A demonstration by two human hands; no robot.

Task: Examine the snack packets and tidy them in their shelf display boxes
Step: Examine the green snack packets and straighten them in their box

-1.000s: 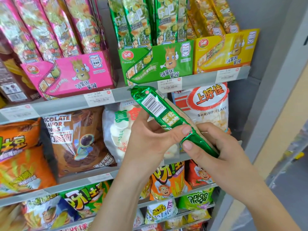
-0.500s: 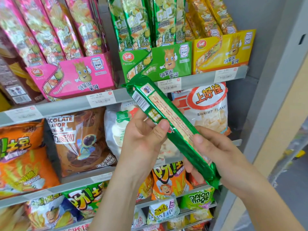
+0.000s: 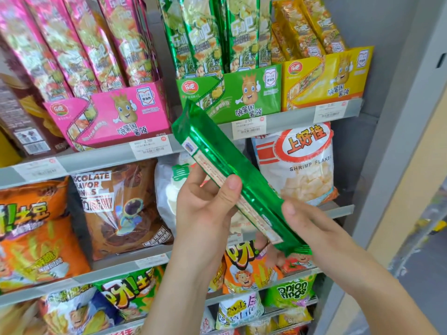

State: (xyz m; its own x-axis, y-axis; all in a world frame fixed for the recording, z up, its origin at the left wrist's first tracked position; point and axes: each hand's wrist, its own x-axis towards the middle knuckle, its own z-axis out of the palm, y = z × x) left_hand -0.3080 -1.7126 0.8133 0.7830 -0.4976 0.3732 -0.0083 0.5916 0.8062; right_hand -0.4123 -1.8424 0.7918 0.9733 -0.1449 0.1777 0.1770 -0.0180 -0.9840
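Item: 1 green packet (image 3: 255, 191), long, held slantwise in front of the shelves, upper end just below the green box (image 3: 242, 97).
Left hand (image 3: 205, 209): thumb and fingers pinch its middle.
Right hand (image 3: 314, 230): thumb above, fingers beneath, gripping its lower end.
Adjacent: pink box (image 3: 116, 117) left, yellow box (image 3: 326, 78) right.

Green packet (image 3: 232, 170) held slantwise before shelf.
Left hand (image 3: 205, 209) grips its middle; right hand (image 3: 312, 228) its lower end, below green box (image 3: 244, 95).

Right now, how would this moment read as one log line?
step: examining packet | left hand: grips green packet | right hand: holds lower end | green display box: on shelf above
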